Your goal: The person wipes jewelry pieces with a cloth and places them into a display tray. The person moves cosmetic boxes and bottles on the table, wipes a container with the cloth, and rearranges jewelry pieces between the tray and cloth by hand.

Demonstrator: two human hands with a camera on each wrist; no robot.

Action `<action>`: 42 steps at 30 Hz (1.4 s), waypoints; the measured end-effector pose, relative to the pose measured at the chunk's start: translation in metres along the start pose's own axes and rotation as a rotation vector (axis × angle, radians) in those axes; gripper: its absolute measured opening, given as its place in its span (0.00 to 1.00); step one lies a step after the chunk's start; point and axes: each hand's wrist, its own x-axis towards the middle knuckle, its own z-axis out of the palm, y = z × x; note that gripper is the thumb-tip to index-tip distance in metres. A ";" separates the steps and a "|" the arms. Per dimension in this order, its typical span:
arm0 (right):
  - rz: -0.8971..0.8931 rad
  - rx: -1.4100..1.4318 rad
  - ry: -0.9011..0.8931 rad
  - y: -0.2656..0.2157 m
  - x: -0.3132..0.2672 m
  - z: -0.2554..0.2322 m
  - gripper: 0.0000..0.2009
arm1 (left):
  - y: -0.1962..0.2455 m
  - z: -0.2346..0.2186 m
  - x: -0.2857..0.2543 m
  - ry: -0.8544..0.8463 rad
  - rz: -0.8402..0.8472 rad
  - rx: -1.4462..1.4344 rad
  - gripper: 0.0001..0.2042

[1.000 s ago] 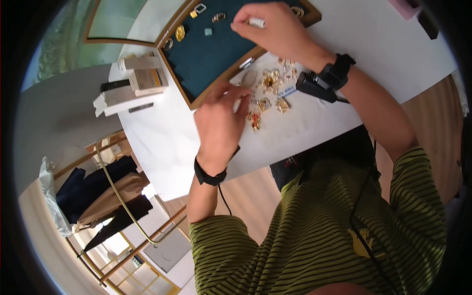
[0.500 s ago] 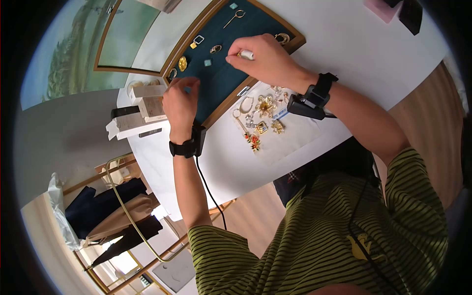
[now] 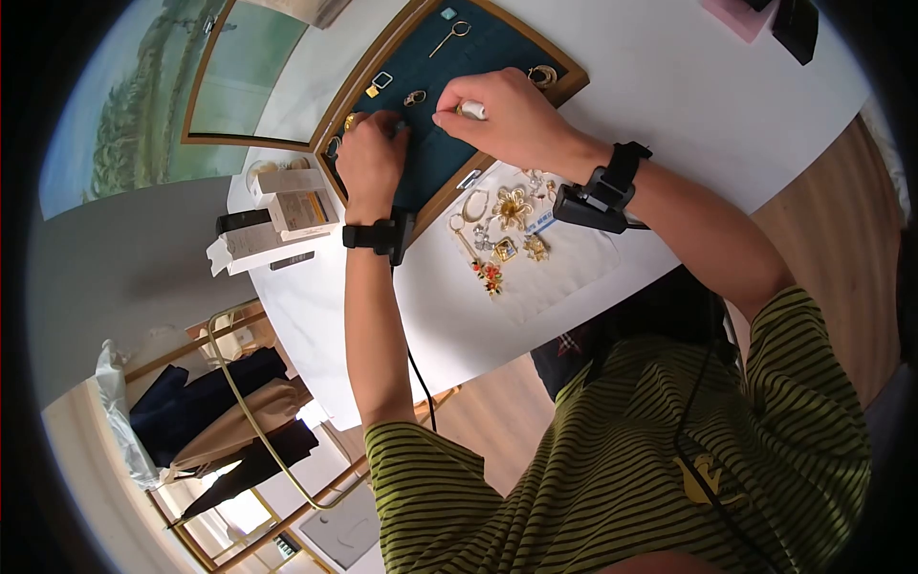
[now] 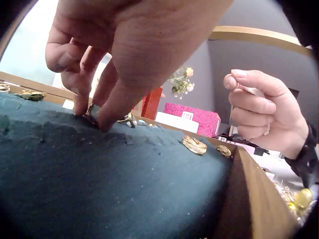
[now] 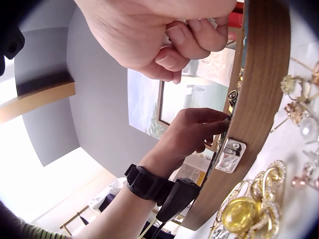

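My left hand [image 3: 370,158] reaches into a wooden jewelry box [image 3: 435,214] lined in dark teal. In the left wrist view its thumb and fingertips pinch a small ring with a squarish stone [image 4: 93,110], right at the lining [image 4: 124,179]. Above the box's near side hovers my right hand [image 3: 512,113], fingers curled round a small white item [image 3: 471,110] mostly hidden in the grip. Around the left hand lie a gold ring [image 3: 414,98], a square-framed piece [image 3: 382,80] and a gold piece partly covered by the hand. Gold hoops [image 3: 542,76] sit in the right corner.
On a white cloth [image 3: 574,277] before the box lie a gold flower brooch [image 3: 513,209], a red-flowered piece [image 3: 491,277] and other jewelry. The glass lid [image 3: 229,100] stands raised at left. Small cartons [image 3: 296,206] stack beside it; a pink item [image 3: 736,19] is far right.
My left hand has come from over the jewelry on the cloth into the box, down to the stone-set ring. The right hand keeps its hold on the white item over the box.
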 end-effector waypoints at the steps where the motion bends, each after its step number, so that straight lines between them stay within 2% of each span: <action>1: -0.023 0.001 0.016 0.002 0.000 0.001 0.08 | 0.000 0.001 -0.001 -0.005 -0.003 0.003 0.11; 7: -0.094 0.016 0.064 0.007 0.000 0.005 0.08 | -0.005 0.004 -0.002 0.056 -0.011 0.045 0.11; 13: -0.067 -0.027 0.044 0.009 0.000 0.005 0.09 | -0.020 0.004 -0.001 0.019 -0.070 -0.070 0.13; 18: -0.081 -0.051 0.040 0.008 0.000 0.004 0.09 | -0.032 0.003 -0.002 0.083 -0.053 -0.175 0.14; 22: -0.093 -0.023 0.068 0.013 0.002 0.007 0.09 | -0.020 -0.010 -0.013 0.075 -0.087 -0.227 0.14; 24: -0.116 0.005 0.097 0.015 0.002 0.009 0.09 | -0.007 -0.019 -0.024 -0.036 -0.074 -0.439 0.13; 27: -0.102 0.018 0.098 0.014 0.003 0.008 0.09 | 0.014 -0.036 -0.042 -0.101 -0.043 -0.522 0.12; 30: -0.071 -0.050 0.041 0.017 0.003 0.005 0.09 | 0.038 -0.049 -0.073 -0.181 0.044 -0.551 0.11; 31: -0.154 -0.036 0.102 0.020 0.005 0.008 0.10 | 0.047 -0.052 -0.084 -0.204 0.035 -0.555 0.11; 33: -0.256 -0.022 0.164 0.028 0.005 0.013 0.10 | 0.062 -0.054 -0.107 -0.332 0.133 -0.502 0.10; 34: -0.236 -0.015 0.156 0.023 0.001 0.012 0.10 | 0.065 -0.051 -0.118 -0.351 0.122 -0.507 0.10; 37: -0.159 0.055 0.111 0.007 0.001 0.003 0.08 | 0.069 -0.041 -0.140 -0.439 0.301 -0.509 0.13; 42: -0.131 0.072 0.101 0.007 0.000 0.005 0.08 | 0.072 -0.027 -0.152 -0.446 0.345 -0.428 0.13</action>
